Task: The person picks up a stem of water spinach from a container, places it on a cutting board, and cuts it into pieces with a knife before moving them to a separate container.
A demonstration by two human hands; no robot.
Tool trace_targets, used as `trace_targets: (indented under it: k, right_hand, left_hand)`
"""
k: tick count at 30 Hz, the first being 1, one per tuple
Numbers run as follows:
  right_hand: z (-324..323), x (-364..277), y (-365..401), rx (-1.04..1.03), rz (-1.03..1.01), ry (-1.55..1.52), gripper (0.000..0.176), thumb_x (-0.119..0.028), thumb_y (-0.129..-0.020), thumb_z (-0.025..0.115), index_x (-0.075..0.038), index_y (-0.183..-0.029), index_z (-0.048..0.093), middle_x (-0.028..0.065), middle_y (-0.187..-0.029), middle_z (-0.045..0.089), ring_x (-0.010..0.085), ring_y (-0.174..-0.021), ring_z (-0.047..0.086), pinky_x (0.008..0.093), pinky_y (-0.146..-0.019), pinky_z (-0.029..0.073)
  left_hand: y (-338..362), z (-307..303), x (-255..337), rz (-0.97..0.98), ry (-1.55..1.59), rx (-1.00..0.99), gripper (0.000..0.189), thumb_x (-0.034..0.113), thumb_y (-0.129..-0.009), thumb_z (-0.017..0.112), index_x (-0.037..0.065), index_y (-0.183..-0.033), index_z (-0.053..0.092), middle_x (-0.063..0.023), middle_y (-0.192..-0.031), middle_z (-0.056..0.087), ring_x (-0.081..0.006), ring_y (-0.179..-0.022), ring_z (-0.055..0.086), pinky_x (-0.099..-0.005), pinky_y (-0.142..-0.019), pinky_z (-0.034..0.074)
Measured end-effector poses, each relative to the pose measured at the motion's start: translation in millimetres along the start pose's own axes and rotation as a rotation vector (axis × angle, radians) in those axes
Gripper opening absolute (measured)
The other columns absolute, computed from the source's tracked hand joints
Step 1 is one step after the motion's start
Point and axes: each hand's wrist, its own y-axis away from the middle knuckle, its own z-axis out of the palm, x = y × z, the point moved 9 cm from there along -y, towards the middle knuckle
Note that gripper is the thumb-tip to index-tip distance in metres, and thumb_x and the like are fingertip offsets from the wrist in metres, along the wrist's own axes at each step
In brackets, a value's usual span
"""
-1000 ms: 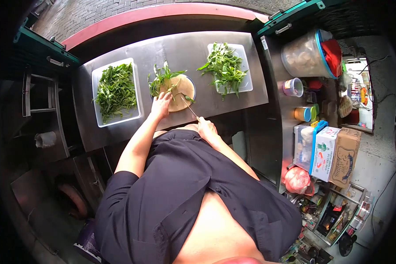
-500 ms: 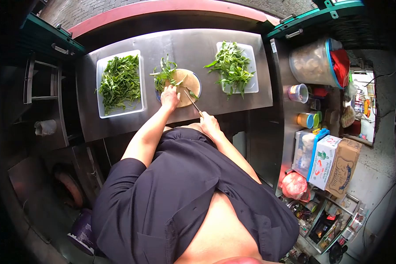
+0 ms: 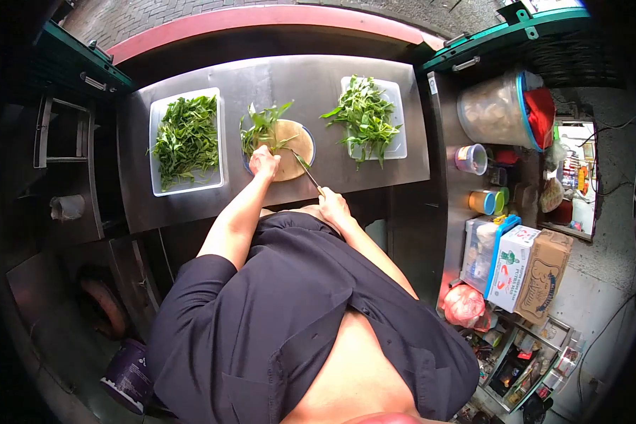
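Note:
My left hand [image 3: 265, 162] is closed round a bunch of leafy greens [image 3: 263, 125] at the left part of a round cutting board [image 3: 287, 169]. The knife [image 3: 308, 172] is in my closed right hand [image 3: 333, 205], its blade reaching over the board's right part with its tip near the stems. To the left is a white tray [image 3: 220, 145] full of cut greens [image 3: 187, 138]. Another white tray [image 3: 401, 134] on the right holds longer leafy stems [image 3: 367, 116], some hanging over its edge.
The steel table [image 3: 247, 71] carries the board and trays. At the right, a side counter [image 3: 442, 184] bears a big clear tub [image 3: 489, 109], small jars, a blue-lidded box [image 3: 482, 247], cartons [image 3: 543, 275] and a red plastic bag [image 3: 464, 305]. A purple bucket [image 3: 127, 374] stands at lower left.
The view has shifted a little. The knife blade has swung, with its tip farther left on the board near the stems. The greens at my left hand have moved slightly.

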Motion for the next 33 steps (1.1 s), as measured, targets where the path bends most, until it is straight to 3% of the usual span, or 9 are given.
trace_targets:
  k: [6,7,12,18,22,24,25,29,33]
  right_hand:
    - [-20.4,-3.0,-18.7,0.042,-0.02,0.066,0.029,-0.029,-0.102,0.056,-0.01,-0.122,0.062,0.0286,-0.103,0.071,0.0483,-0.101,0.069,0.056,-0.087,0.054]
    - [-23.6,-3.8,-21.9,0.045,-0.018,0.063,0.028,-0.029,-0.102,0.056,-0.01,-0.122,0.063,0.0286,-0.103,0.071,0.0483,-0.101,0.069,0.0564,-0.087,0.055]
    - [-25.0,-4.9,-35.4,0.071,-0.061,0.075,0.027,-0.027,-0.101,0.056,-0.011,-0.122,0.063,0.0287,-0.1,0.071,0.0489,-0.097,0.069,0.0572,-0.085,0.055]
    - [-17.2,-18.3,-20.2,0.02,-0.06,0.078,0.027,-0.029,-0.102,0.056,-0.009,-0.12,0.063,0.0268,-0.104,0.072,0.0466,-0.102,0.07,0.0555,-0.089,0.055]
    - [-2.6,-15.1,-14.0,0.049,-0.086,0.008,0.027,-0.027,-0.102,0.057,-0.01,-0.123,0.062,0.0288,-0.098,0.071,0.0488,-0.097,0.069,0.0569,-0.083,0.055]
    - [5.4,-13.9,-12.4,0.048,-0.082,-0.006,0.028,-0.027,-0.101,0.057,-0.011,-0.123,0.062,0.0288,-0.098,0.071,0.0486,-0.097,0.069,0.0564,-0.083,0.055]
    - [8.9,-14.6,-10.9,0.039,-0.076,-0.018,0.028,-0.027,-0.101,0.058,-0.011,-0.123,0.062,0.0286,-0.098,0.071,0.0487,-0.097,0.069,0.0562,-0.083,0.055]
    - [18.6,-16.4,-10.6,0.033,-0.079,-0.015,0.028,-0.027,-0.101,0.058,-0.01,-0.123,0.062,0.0282,-0.097,0.071,0.0487,-0.097,0.069,0.0556,-0.082,0.055]
    - [12.9,-24.7,-8.3,0.007,-0.047,-0.042,0.028,-0.031,-0.102,0.057,-0.012,-0.121,0.063,0.0282,-0.102,0.072,0.0476,-0.101,0.069,0.0556,-0.087,0.055]
  left_hand:
    - [12.9,1.8,-1.0,0.074,0.484,-0.029,0.028,0.025,-0.08,0.076,0.005,-0.1,0.073,-0.013,-0.092,0.076,-0.0267,-0.087,0.074,-0.0382,-0.082,0.058]
    - [14.0,6.2,-0.7,0.119,0.599,-0.058,0.026,0.023,-0.082,0.075,0.005,-0.1,0.073,-0.0094,-0.089,0.076,-0.02,-0.084,0.073,-0.0348,-0.08,0.057]
    - [12.8,19.4,-14.1,0.07,0.775,-0.067,0.024,0.021,-0.085,0.073,0.004,-0.102,0.074,-0.0069,-0.09,0.077,-0.0169,-0.082,0.072,-0.0332,-0.08,0.057]
    - [16.0,39.0,-48.4,-0.12,0.574,-0.192,0.023,0.019,-0.085,0.073,0.004,-0.103,0.073,-0.0093,-0.089,0.076,-0.0237,-0.084,0.074,-0.0372,-0.081,0.058]
    - [37.0,-12.7,-9.4,0.171,0.266,0.055,0.031,0.015,-0.086,0.071,0.007,-0.116,0.065,-0.0155,-0.11,0.069,-0.0345,-0.103,0.067,-0.0432,-0.09,0.055]
    - [57.1,-48.8,36.9,0.577,0.123,0.18,0.032,0.011,-0.085,0.07,0.008,-0.116,0.064,-0.0153,-0.125,0.061,-0.0349,-0.112,0.062,-0.0423,-0.094,0.053]
    - [53.2,-35.8,40.0,0.642,0.049,0.085,0.039,0.009,-0.084,0.068,0.008,-0.123,0.065,-0.0139,-0.135,0.057,-0.0338,-0.12,0.057,-0.0436,-0.096,0.051]
    - [56.5,-11.8,37.3,0.739,-0.296,-0.013,0.058,0.014,-0.083,0.066,0.009,-0.141,0.06,-0.0082,-0.15,0.049,-0.0282,-0.133,0.048,-0.0464,-0.1,0.046]
    - [59.6,-9.1,16.3,0.759,-0.34,0.022,0.068,0.014,-0.082,0.065,0.007,-0.148,0.052,-0.01,-0.153,0.046,-0.0307,-0.135,0.047,-0.0454,-0.105,0.044]
